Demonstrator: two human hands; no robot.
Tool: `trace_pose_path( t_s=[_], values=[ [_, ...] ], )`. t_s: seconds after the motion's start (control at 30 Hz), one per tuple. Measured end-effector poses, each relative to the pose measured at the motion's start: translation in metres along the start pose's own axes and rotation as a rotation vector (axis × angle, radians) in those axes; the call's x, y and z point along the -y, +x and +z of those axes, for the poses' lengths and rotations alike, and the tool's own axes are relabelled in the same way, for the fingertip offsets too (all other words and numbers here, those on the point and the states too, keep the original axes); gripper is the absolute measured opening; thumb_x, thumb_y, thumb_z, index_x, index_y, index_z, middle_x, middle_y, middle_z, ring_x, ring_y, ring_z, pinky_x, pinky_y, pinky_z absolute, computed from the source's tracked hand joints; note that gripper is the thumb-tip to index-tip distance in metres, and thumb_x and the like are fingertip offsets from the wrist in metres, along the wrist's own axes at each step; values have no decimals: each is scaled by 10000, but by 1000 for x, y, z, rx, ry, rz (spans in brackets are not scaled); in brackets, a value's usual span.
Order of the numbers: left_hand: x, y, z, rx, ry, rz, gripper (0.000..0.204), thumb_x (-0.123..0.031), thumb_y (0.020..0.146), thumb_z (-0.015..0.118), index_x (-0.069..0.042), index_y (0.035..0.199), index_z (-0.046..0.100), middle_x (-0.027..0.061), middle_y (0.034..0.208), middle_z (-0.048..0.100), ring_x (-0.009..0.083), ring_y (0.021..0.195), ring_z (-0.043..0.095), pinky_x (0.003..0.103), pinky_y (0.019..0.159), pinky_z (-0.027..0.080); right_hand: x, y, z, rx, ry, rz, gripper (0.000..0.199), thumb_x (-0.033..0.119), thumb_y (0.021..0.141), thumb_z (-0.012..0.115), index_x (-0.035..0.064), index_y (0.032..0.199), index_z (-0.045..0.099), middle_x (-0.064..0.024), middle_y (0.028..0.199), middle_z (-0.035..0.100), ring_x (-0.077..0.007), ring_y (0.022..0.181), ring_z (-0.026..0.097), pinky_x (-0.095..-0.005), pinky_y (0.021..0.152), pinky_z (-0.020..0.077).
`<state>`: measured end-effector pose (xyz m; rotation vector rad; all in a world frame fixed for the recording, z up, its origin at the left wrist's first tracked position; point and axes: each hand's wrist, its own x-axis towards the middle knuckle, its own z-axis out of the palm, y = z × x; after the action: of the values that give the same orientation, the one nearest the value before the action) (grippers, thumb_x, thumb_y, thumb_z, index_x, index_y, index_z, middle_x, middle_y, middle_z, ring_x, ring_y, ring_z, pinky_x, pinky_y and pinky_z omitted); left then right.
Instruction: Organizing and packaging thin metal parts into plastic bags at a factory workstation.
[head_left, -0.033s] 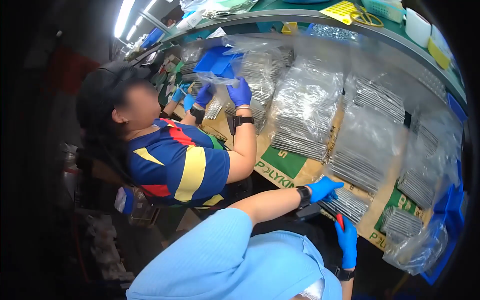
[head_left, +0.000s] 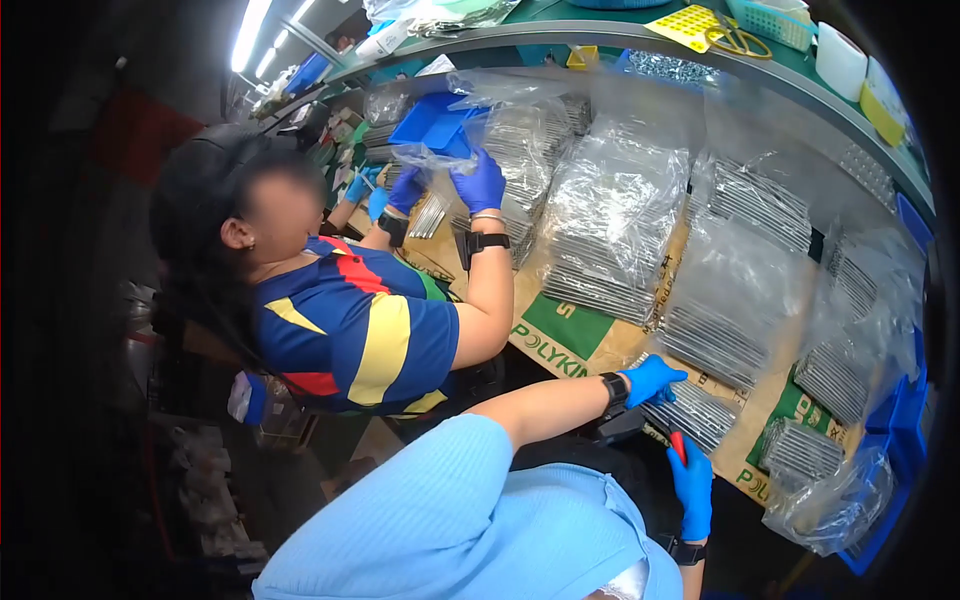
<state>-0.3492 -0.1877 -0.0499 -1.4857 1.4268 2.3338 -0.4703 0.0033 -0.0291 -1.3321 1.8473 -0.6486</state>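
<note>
My left hand (head_left: 652,382), in a blue glove, reaches over a row of thin silver metal rods (head_left: 700,415) lying side by side near the bench's front edge. Its index finger is stretched out, with the other fingers lower, touching the rods or just over them. At the near side of that row, my right hand (head_left: 692,485), also blue-gloved, is closed around a red-handled tool (head_left: 679,447). Only the handle stands out clearly; the working end is hard to make out against the rods.
Plastic-covered stacks of rods (head_left: 610,220) fill the bench, which is lined with brown printed paper (head_left: 560,335). Blue bins (head_left: 905,410) border the right side. At left a co-worker (head_left: 370,320) in purple gloves handles clear plastic. A shelf (head_left: 790,80) overhangs the back.
My left hand has shifted very slightly to the right and down. The red-handled tool has dipped a little with my right hand.
</note>
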Motion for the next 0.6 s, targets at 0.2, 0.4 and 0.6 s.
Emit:
trace_pose_path(
  t_s=[0.2,0.4,0.6],
  values=[
    [14,22,-16,0,277,-9,334,-257,861,494,50,746,560,142,638,581,219,525,550,321,474,448,10,-3,-4,41,-61,-15,450,231,818,569,31,1208,469,-217,997,576,-374,876,565,-420,726,457],
    [11,24,12,-394,240,-156,271,-191,856,477,34,736,568,147,649,574,230,531,558,335,483,441,28,19,-25,187,-202,47,467,203,807,579,37,1226,453,-206,1029,574,-354,906,565,-398,746,460],
    [-20,-3,7,-271,461,150,214,-140,843,462,26,769,575,192,660,555,280,567,566,381,537,459,23,24,-30,215,-235,9,465,214,796,589,29,1205,468,-198,952,583,-350,856,570,-406,711,460]
  ],
)
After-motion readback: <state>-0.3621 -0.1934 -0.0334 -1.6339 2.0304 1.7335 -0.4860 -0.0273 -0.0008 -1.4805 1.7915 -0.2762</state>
